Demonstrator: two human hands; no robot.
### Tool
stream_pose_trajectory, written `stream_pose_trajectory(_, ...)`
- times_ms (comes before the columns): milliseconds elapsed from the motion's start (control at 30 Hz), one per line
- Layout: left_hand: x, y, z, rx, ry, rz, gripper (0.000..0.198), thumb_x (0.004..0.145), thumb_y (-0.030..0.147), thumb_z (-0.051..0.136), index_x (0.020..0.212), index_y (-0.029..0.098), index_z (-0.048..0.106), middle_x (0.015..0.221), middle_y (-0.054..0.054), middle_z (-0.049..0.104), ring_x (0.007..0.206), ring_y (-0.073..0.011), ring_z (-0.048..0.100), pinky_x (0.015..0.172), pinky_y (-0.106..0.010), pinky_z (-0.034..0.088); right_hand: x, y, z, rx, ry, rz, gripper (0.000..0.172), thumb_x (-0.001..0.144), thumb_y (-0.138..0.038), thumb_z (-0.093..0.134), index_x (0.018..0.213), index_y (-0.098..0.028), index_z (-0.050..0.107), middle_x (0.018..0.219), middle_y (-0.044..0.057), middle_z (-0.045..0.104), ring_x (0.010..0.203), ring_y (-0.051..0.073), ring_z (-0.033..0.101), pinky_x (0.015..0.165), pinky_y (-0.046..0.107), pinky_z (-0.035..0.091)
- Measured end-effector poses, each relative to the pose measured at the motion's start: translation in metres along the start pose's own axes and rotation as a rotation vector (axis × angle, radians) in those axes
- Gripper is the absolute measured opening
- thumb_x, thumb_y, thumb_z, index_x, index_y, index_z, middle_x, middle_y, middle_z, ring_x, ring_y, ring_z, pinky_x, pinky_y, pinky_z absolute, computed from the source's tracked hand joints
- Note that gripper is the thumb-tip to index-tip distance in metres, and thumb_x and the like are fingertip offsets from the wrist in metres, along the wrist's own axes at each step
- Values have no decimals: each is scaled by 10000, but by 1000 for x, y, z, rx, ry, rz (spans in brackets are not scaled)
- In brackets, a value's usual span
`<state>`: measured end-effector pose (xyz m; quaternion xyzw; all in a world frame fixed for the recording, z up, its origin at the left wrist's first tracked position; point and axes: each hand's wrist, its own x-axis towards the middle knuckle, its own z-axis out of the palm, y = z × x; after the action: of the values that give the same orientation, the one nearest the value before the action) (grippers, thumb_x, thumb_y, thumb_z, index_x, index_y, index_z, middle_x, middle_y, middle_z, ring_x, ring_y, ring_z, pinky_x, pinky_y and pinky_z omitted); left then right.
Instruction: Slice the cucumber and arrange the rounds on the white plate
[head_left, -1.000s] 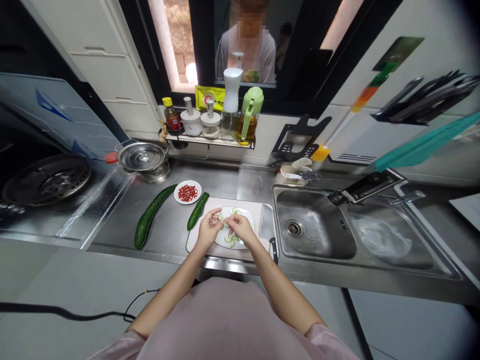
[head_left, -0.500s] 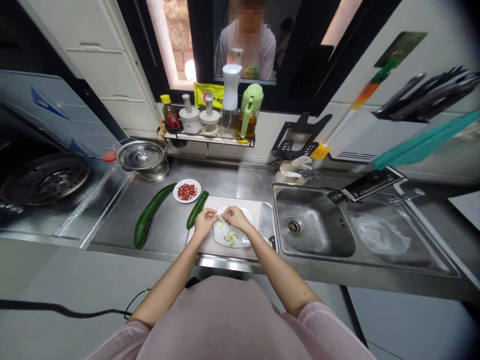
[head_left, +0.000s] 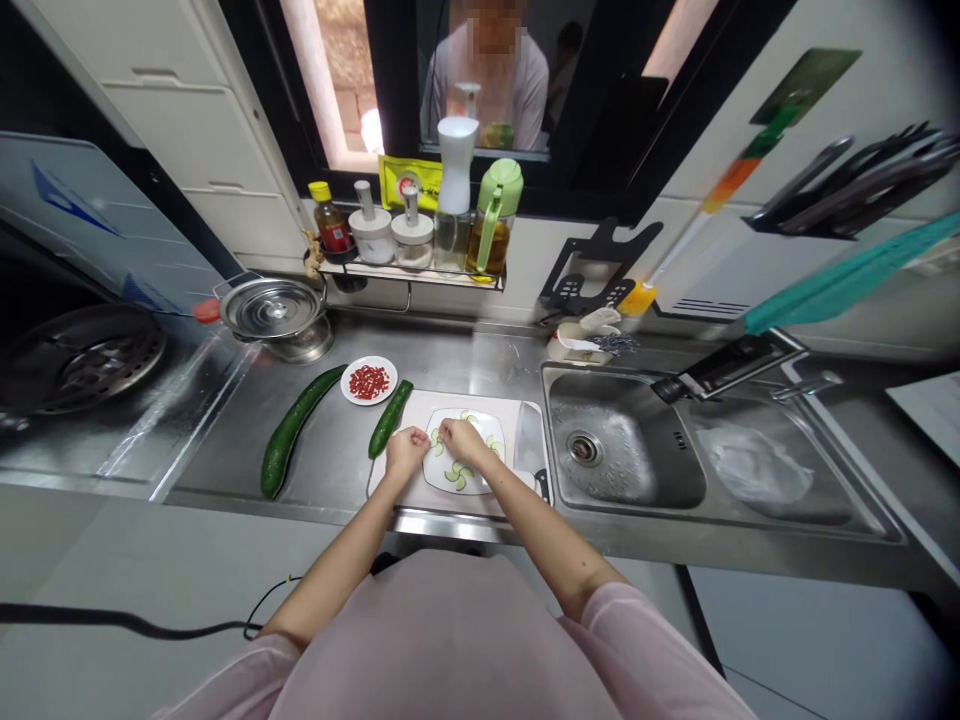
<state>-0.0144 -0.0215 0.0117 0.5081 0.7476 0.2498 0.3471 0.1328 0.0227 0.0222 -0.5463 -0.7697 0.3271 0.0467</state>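
Thin green-edged cucumber slices (head_left: 459,474) lie in small fan-like clusters on a white squarish plate (head_left: 491,485). The plate rests on a light cutting board (head_left: 401,492). My left hand (head_left: 407,447) is at the plate's left rim, its fingers curled together; whatever they hold is too small to make out. Over the plate, my right hand (head_left: 461,440) has its fingertips pinched beside a cluster at the left side and partly covers the plate. A cut cucumber piece (head_left: 390,420) lies along the board's left edge. A knife (head_left: 530,440) lies on the board's right side.
Left of the board are a long whole cucumber (head_left: 296,435) and a small dish of chopped red pieces (head_left: 370,395). Further left stands a lidded steel pot (head_left: 276,315). The sink (head_left: 626,440) is to the right. A condiment rack (head_left: 420,272) hangs behind.
My hands have drawn slightly apart; the left shifted a little left and down. More of the cluster at the plate's left side shows between them. The whole view has shifted slightly.
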Motion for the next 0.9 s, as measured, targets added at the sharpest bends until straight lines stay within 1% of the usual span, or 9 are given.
stream_pose_trajectory(167, 3, -3, 3, 26, 14, 39, 129, 685, 134, 615, 785, 154, 694, 688, -4, 676, 656, -114, 595, 647, -199, 407, 4, 3, 6, -101, -22, -13, 207, 886, -144, 456, 906, -157, 661, 868, 60, 680, 742, 129, 546, 630, 214, 298)
stream_pose_trajectory(367, 6, -7, 7, 71, 1, 55, 168, 687, 125, 592, 817, 167, 689, 711, -4, 681, 665, -119, 593, 660, -205, 401, 8, 10, 11, -124, -29, -49, 205, 899, -154, 444, 923, -156, 648, 880, 54, 666, 738, 123, 523, 632, 217, 275)
stream_pose_trajectory(600, 7, -4, 7, 114, -13, 61, 159, 699, 134, 592, 823, 175, 683, 720, -7, 683, 679, -127, 592, 659, -212, 388, 9, 9, 10, -139, -49, -19, 205, 897, -144, 441, 970, -162, 632, 916, 54, 664, 739, 125, 507, 637, 227, 262)
stream_pose_trajectory(900, 7, 0, 5, 194, -32, 76, 165, 717, 134, 580, 835, 180, 686, 738, -19, 690, 699, -146, 602, 670, -228, 387, 7, 6, 8, -173, -59, -23, 190, 919, -157, 420, 940, -163, 609, 908, 49, 652, 757, 132, 525, 630, 235, 265)
